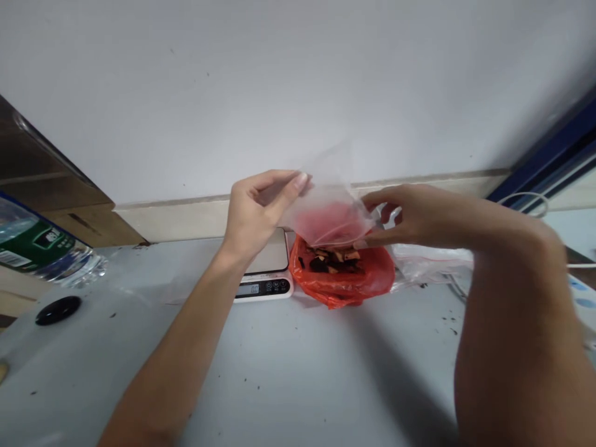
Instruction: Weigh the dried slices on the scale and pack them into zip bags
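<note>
A translucent pouch [328, 186] hangs above a red plastic bag [344, 292]. My left hand [261, 211] pinches the pouch's upper left edge between thumb and fingers. On the other side, my right hand [405, 214] grips the pouch's lower right edge with thumb and fingers. Through the pouch the red of the bag shows; whether anything lies inside it I cannot tell. Brown and dark dried pieces [333, 262] fill the open red bag. Left of the bag, partly behind my left forearm, stands a white digital scale [265, 285] with a lit display.
A water bottle with a green label [37, 245] lies at the left, near a black oval object [58, 310]. Clear plastic bags [428, 264] lie right of the red bag. A white cable [526, 197] curves at the right. Dark crumbs dot the tabletop [288, 379]; a wall [261, 93] rises behind.
</note>
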`<state>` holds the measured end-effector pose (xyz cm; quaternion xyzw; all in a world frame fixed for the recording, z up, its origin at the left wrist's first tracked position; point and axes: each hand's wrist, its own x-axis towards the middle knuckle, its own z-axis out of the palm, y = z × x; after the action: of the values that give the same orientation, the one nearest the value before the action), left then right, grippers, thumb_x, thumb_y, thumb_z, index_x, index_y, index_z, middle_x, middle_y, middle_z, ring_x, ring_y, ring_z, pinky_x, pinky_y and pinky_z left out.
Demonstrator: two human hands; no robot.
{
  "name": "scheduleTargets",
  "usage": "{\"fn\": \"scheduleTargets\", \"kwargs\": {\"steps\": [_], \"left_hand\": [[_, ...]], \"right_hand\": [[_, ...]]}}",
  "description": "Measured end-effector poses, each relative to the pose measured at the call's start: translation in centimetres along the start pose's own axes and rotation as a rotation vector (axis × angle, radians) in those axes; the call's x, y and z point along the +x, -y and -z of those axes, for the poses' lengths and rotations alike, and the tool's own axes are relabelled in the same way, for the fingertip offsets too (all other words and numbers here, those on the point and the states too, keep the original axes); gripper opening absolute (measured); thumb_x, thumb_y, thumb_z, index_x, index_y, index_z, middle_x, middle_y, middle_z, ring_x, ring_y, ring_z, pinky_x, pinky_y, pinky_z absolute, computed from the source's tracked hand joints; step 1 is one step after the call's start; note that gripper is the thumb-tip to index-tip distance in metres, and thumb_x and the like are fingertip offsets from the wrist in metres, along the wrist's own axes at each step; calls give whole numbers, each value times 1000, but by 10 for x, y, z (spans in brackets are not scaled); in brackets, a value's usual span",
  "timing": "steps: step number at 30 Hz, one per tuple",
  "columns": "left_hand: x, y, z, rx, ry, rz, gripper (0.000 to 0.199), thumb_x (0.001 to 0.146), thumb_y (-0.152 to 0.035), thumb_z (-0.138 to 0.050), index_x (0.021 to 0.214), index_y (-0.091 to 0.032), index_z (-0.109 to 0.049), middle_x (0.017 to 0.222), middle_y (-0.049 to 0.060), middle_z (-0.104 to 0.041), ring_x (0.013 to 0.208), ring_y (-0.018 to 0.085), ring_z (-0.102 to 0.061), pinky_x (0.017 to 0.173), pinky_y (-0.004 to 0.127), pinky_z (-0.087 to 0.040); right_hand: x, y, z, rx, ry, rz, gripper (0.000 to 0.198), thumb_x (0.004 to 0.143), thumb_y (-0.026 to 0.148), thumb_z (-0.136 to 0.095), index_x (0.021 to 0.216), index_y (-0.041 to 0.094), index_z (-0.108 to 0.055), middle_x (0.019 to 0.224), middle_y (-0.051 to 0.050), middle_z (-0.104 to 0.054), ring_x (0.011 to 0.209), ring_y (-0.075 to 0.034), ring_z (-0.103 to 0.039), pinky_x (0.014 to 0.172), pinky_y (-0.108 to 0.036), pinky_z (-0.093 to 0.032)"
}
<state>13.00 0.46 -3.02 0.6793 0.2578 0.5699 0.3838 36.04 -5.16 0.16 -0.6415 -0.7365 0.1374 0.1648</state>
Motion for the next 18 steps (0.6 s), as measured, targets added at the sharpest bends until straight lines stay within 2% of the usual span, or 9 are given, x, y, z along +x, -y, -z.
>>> {"fn": "scheduleTargets", "kwargs": {"steps": [3,5,7,10,12,14,18], "left_hand": [[5,-1,12,-58,-84,76,19,88,-40,-83,88,-21,-80,90,3,-81,86,15,-76,75,23,-59],[9,-1,24,-62,-131,157,19,87,-40,-84,91,-22,-77,83,1,-78,79,14,-75,67,22,-57],[12,0,39,-35,-117,221,19,88,-39,-83,92,-22,-76,69,-2,-72,67,13,-70,61,22,-54],[12,4,59,71,-56,220,26,93,-36,-78,72,-20,-73,58,-2,-62,65,14,-66,66,24,-54],[11,9,71,117,-100,182,37,94,-32,-76,60,-19,-67,59,0,-62,71,14,-67,73,24,-54],[11,12,85,110,-182,191,33,91,-31,-76,61,-20,-69,62,0,-64,71,13,-65,75,25,-55],[7,15,120,150,-300,366,14,83,-30,-76,72,-20,-74,68,1,-69,73,16,-68,73,26,-56]], "right_hand": [[8,3,-7,129,-8,-24,32,69,47,-78,89,22,-82,83,-4,-81,74,-24,-71,65,-33,-54],[14,5,-13,342,-71,-4,29,72,47,-77,83,21,-79,88,-6,-81,81,-25,-73,72,-35,-55],[18,9,-20,558,-104,12,26,72,45,-77,79,20,-75,89,-7,-81,84,-24,-73,75,-35,-56],[21,22,-30,753,-83,-2,24,69,38,-81,77,20,-68,77,-5,-76,72,-20,-70,68,-33,-55],[22,34,-37,838,-78,-33,26,69,35,-83,80,22,-63,68,-1,-71,63,-17,-66,62,-32,-54],[24,49,-44,902,-95,-66,30,70,36,-84,88,23,-63,66,2,-69,60,-17,-66,61,-32,-55],[35,83,-65,848,-180,-10,35,76,38,-80,105,21,-71,77,-3,-77,72,-23,-75,71,-38,-62]]}}
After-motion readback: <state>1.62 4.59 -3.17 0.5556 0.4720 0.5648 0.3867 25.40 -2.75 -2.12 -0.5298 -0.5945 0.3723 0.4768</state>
